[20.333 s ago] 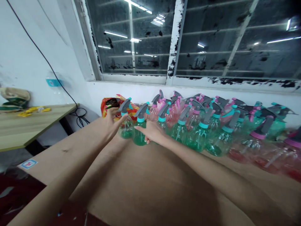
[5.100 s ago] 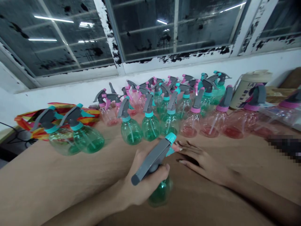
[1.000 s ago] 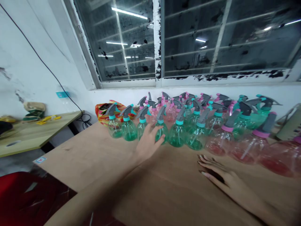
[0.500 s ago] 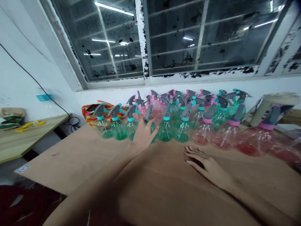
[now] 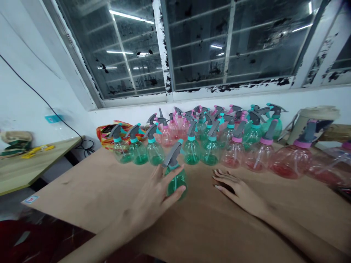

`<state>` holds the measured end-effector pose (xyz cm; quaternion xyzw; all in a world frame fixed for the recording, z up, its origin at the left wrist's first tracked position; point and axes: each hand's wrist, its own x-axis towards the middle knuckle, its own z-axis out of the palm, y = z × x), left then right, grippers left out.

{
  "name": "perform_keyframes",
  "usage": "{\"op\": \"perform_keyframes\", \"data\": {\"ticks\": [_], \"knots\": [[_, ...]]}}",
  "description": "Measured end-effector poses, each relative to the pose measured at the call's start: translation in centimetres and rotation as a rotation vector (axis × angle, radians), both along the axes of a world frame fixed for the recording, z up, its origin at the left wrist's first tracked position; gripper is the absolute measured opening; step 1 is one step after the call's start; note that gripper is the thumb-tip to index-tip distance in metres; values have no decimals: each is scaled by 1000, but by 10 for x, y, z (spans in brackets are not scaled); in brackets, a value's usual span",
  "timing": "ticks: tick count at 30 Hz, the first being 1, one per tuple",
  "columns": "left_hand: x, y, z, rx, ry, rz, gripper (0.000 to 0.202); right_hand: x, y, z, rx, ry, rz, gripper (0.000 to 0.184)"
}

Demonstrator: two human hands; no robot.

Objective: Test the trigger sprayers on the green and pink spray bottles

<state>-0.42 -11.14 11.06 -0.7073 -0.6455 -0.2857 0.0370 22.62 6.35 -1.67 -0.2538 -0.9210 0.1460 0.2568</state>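
My left hand [image 5: 156, 193] is closed around a green spray bottle [image 5: 177, 182] with a grey trigger head and turquoise collar, in front of the row. The bottle leans slightly, and whether its base touches the table cannot be made out. My right hand [image 5: 240, 191] lies on the brown tabletop [image 5: 208, 226], fingers stretched out and holding nothing. Beyond it stand a green spray bottle [image 5: 211, 151] and a clear pink spray bottle [image 5: 233, 153], both with some coloured liquid at the bottom.
Several more green and pink spray bottles [image 5: 256, 131] crowd behind the front row against the wall. At the back left sits a colourful bag [image 5: 104, 137]. A beige container [image 5: 312, 120] stands at the right, and a side table [image 5: 35, 164] carries yellow items [image 5: 37, 149].
My left hand has taken hold of a green spray bottle and drawn it out of the row toward me. My right hand stays on the tabletop.
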Motion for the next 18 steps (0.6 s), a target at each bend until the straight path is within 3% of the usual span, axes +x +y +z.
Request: {"op": "perform_keyframes", "data": {"ticks": [5, 9, 11, 13, 15, 18], "knots": [[-12, -27, -3, -108, 87, 11, 54, 1, -2, 3, -17, -15, 1, 37], [-40, -34, -11, -48, -5, 52, 35, 1, -2, 4, -23, 0, -10, 37], [-54, -23, -10, -107, -86, 57, 44, 1, -1, 3, -28, 0, -13, 38], [-62, -3, -8, -206, -222, -26, 70, 1, 0, 1, -35, -10, -12, 38], [-61, 21, -3, -169, -348, -145, 84, 2, 0, 1, -39, -23, -12, 39], [-47, 50, 5, -167, -382, -285, 98, 2, 0, 1, -44, -26, -11, 39]]}}
